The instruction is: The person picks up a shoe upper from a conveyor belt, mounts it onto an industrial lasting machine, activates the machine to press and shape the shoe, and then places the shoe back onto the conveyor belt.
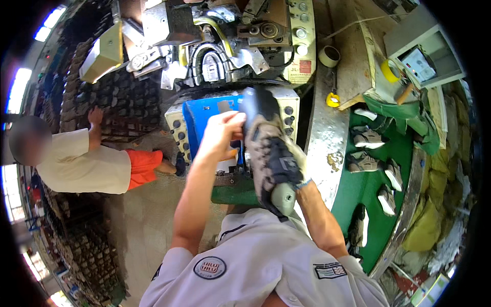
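Observation:
A grey-brown and black shoe upper (266, 146), stretched over a pale green shoe last (283, 198), is held up in front of my chest, its dark toe pointing at the machine. My left hand (223, 134) has its fingers closed at the left edge of the toe. On the other side my right hand (298, 159), in a pale glove with a blue cuff, grips the shoe along its side; the shoe partly hides those fingers. Just beyond stands a machine (209, 66) with metal arms, a curved toe-shaped part and a blue panel (194, 123).
At right, several shoes (364, 162) lie on a green surface (337, 215) beside a metal ledge (325, 138). Farther back are yellow tape (389, 71), a grey box (428, 48) and green cloth (394, 108). Another person (84, 158) is at left by racks of shoes (117, 100).

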Action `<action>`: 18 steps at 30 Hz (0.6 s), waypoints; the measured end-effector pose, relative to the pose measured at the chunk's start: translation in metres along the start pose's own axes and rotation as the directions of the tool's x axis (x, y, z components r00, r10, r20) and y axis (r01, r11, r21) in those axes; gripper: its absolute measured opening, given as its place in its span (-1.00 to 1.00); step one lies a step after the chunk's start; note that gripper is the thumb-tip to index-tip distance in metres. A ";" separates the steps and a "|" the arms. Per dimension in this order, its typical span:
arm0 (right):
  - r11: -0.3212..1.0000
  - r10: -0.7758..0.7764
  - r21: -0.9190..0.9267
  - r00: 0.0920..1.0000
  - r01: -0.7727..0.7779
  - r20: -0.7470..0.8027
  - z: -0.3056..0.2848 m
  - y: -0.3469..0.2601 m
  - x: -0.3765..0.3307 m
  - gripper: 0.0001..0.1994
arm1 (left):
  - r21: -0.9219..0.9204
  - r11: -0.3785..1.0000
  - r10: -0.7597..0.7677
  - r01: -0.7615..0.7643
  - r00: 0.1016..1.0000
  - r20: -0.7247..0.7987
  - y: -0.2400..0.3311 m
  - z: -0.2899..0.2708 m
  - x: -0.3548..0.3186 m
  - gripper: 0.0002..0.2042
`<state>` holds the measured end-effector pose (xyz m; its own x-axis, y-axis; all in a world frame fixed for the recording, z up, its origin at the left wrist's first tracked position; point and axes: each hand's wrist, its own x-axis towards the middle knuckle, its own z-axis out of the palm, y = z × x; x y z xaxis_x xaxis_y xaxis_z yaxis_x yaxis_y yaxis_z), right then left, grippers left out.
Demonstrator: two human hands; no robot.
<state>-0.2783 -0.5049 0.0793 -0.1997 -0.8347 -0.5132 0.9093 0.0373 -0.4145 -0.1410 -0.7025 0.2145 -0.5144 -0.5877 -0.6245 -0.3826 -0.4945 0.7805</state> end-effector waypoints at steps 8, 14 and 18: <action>0.976 -0.146 -0.152 0.988 0.153 0.057 0.143 0.001 0.042 -0.54 | -0.287 0.905 0.275 -0.313 0.947 -0.165 -0.030 -0.107 0.050 -0.82; 0.966 -0.194 -0.166 0.980 0.197 0.034 0.189 0.009 0.074 -0.58 | -0.368 0.824 0.343 -0.430 0.897 -0.280 -0.012 -0.140 0.061 -0.62; 0.971 -0.231 -0.074 0.973 0.229 -0.019 0.201 0.014 0.097 -0.61 | -0.408 0.784 0.388 -0.469 0.882 -0.268 0.002 -0.152 0.082 -0.64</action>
<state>-0.2114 -0.6959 0.1748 -0.4112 -0.8101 -0.4179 0.8100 -0.1144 -0.5751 -0.0667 -0.8490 0.1606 -0.3966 -0.8817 -0.2556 0.2544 -0.3731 0.8923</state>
